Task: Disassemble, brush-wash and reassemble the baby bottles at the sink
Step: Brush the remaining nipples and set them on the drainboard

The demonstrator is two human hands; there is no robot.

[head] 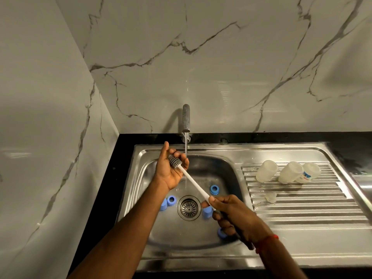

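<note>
Slanting across the sink (231, 172), the brush (193, 183) lies with its long axis from near right to far left, its grey bristle head pointing far left and up. The left hand (171, 172), palm up, cups the head, its fingers (184, 161) curled round the bristles and the thumb sticking up. The right hand (235, 218) pinches the near end of the white handle; that end is hidden in its grip. Water (186, 150) runs from the tap (186, 119) just beside the left fingers. Blue rings (214, 189) lie scattered round the drain (188, 207), two partly hidden behind the right hand. Three clear bottles (290, 172) lie on their sides at the far end of the drainboard (312, 208) on the right, with a small clear piece (270, 197), hard to make out, nearer.
</note>
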